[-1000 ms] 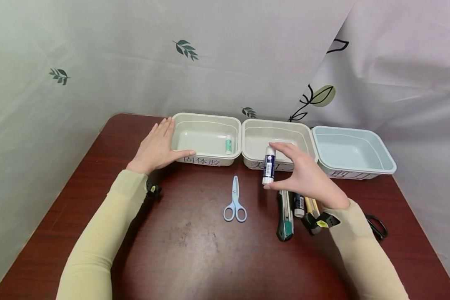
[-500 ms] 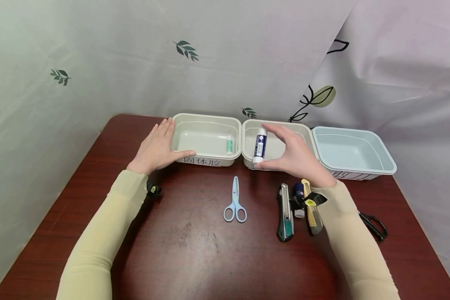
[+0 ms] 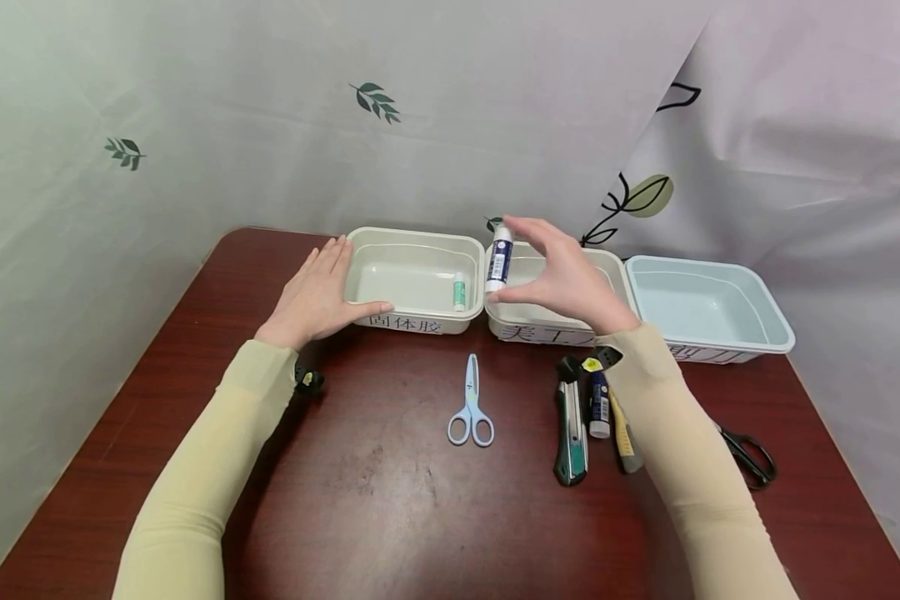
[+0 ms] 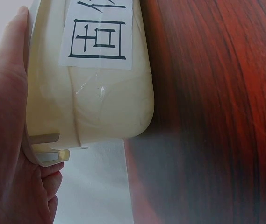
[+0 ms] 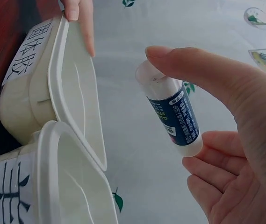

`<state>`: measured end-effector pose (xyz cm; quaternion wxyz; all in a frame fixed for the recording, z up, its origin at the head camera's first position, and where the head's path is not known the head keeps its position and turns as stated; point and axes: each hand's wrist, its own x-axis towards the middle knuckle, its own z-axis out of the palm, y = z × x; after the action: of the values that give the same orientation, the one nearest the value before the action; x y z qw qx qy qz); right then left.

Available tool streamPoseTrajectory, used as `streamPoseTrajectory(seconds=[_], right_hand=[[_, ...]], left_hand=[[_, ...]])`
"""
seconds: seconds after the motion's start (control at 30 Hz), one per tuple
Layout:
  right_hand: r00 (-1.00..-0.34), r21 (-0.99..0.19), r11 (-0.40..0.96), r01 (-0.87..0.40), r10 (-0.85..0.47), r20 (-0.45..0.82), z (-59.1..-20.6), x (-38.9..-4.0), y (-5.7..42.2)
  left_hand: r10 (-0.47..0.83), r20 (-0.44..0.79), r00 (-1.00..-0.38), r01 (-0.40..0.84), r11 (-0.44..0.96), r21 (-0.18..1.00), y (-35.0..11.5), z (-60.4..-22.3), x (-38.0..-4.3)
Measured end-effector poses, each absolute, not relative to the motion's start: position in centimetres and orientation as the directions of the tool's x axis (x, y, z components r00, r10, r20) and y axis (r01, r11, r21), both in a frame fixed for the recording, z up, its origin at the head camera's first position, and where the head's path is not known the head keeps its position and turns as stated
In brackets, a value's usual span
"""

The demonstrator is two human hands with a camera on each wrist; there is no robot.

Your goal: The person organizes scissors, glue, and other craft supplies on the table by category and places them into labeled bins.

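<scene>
Just above centre in the head view, the right hand (image 3: 566, 271) pinches a blue-and-white glue stick (image 3: 499, 262) by its two ends, overlapping the left side of the middle bin (image 3: 521, 315), while the left hand (image 3: 311, 292), left of centre, lies spread against the left bin (image 3: 405, 287). At the left-wrist view's left edge, that hand touches the bin's rim. Near the right-wrist view's centre, thumb and fingertips press the tilted glue stick's opposite ends.
</scene>
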<state>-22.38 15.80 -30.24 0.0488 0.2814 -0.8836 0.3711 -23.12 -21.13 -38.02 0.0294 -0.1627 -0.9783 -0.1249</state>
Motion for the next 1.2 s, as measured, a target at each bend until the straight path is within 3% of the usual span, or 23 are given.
streamPoseTrajectory(seconds=[0.27,1.2], right_hand=[[-0.849,-0.671,0.555,-0.491,-0.477,0.227,-31.1,-24.0,13.8],[-0.841,-0.569,0.640,-0.516,-0.506,0.192,-32.4,-26.1,9.8]], left_hand=[[0.316,0.105,-0.943,0.332,0.915,0.231,-21.1,-38.1,-23.2],[0.308,0.101,-0.946,0.324,0.915,0.241,-21.1,-38.0,-23.1]])
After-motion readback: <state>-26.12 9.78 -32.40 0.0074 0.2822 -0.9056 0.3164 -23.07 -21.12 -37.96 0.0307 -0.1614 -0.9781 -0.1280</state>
